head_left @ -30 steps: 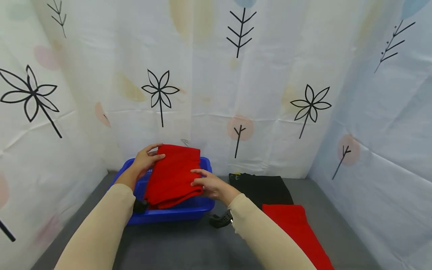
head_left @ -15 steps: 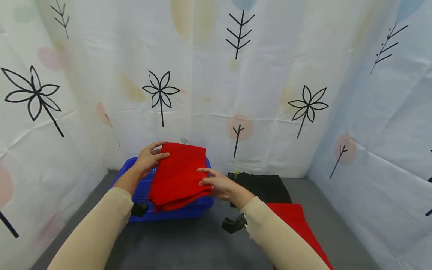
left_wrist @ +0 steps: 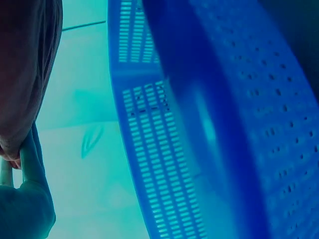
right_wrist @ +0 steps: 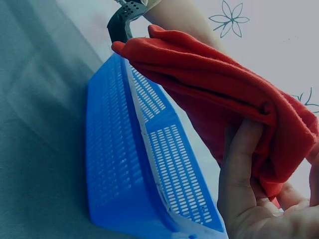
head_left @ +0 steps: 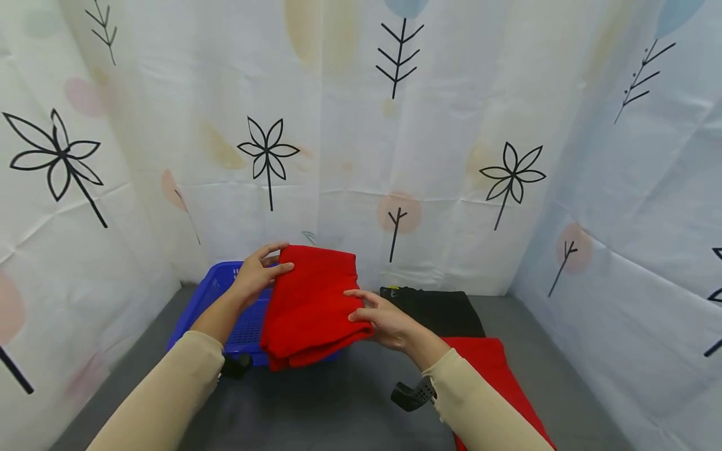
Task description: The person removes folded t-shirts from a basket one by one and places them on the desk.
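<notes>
Both hands hold a folded red cloth point(head_left: 316, 300) above the front right of a blue plastic basket point(head_left: 194, 307). The left hand point(head_left: 258, 275) pinches its far left corner, thumb on top. On the near right edge, the right hand point(head_left: 383, 318) grips it with the thumb above and other fingers beneath. The right wrist view shows the layered folds of the red cloth point(right_wrist: 219, 84) resting on the fingers point(right_wrist: 241, 164). In the left wrist view, the perforated wall of the basket point(left_wrist: 164, 159) fills much of the picture, and the left hand point(left_wrist: 27, 204) sits at the left edge.
A folded black cloth point(head_left: 437, 311) lies on the grey table point(head_left: 361, 419) at the back right. Nearer, another red cloth point(head_left: 485, 357) lies partly under the right sleeve. White patterned curtains point(head_left: 350, 125) enclose the table behind and at both sides.
Both hands have carried the folded red cloth rightward and toward the person, off the middle of the basket. The basket's left side has swung slightly leftward, and more of its interior shows.
</notes>
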Motion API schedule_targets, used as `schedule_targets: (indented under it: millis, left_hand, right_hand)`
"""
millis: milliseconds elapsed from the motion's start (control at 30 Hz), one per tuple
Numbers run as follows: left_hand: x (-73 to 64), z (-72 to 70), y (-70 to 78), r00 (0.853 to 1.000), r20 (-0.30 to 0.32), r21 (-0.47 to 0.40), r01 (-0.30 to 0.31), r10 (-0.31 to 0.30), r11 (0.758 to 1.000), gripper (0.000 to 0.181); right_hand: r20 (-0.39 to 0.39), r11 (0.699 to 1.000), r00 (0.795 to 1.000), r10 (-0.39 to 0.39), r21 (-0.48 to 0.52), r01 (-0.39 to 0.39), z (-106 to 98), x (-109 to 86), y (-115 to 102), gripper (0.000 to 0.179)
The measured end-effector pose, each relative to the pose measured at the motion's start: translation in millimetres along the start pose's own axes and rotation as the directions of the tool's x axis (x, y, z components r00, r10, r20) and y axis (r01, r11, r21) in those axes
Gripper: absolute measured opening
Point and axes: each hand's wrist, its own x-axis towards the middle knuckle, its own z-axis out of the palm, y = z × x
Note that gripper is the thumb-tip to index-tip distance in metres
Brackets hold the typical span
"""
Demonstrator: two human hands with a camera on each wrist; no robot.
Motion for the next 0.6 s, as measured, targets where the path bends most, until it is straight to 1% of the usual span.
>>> schedule_targets:
  millis: [300, 533, 600]
  left_hand:
    - [-21.2, 16.6, -0.6, 1.0, 0.013, 0.013, 0.003, -0.003, 1.0, 0.065]
    - [-33.7, 26.5, -5.4, 0.999, -0.018, -0.025, 0.029, -0.03, 0.999, 0.065]
    - [-36.7, 28.6, -7.9, 0.999, -0.017, -0.027, 0.033, -0.034, 0.999, 0.065]
  right_hand:
    - [-0.004, 0.999, 1.0, -0.026, -0.024, 0.026, -4.8, -28.0, 13.6, 0.057]
    - [0.006, 0.998, 0.999, -0.048, -0.036, 0.048, -7.3, -45.1, 24.5, 0.058]
    - [0.006, 0.998, 0.999, -0.049, -0.034, 0.049, -8.2, -48.2, 27.3, 0.058]
